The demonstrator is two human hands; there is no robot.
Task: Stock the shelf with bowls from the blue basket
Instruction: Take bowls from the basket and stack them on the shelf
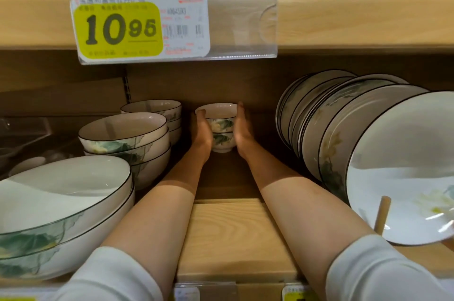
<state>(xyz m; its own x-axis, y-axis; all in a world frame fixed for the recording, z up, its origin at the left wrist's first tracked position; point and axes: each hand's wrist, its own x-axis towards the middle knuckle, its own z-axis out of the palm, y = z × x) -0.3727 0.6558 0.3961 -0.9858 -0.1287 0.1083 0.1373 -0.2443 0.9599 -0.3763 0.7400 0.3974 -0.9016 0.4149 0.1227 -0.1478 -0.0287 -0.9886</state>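
Observation:
A small stack of white bowls [220, 126] with green leaf prints and dark rims stands deep on the wooden shelf [235, 232], near the back panel. My left hand [202, 132] holds the stack's left side, thumb at the top bowl's rim. My right hand [242, 129] presses against its right side with fingers reaching up to the rim. Both forearms stretch far into the shelf. The blue basket is not in view.
To the left stand a stack of medium bowls [125, 143], a smaller stack [157, 111] behind it, and large shallow bowls [61, 212] at the front. Upright plates [363, 143] lean in a row on the right, held by a wooden peg [382, 214]. A price tag [140, 27] hangs overhead.

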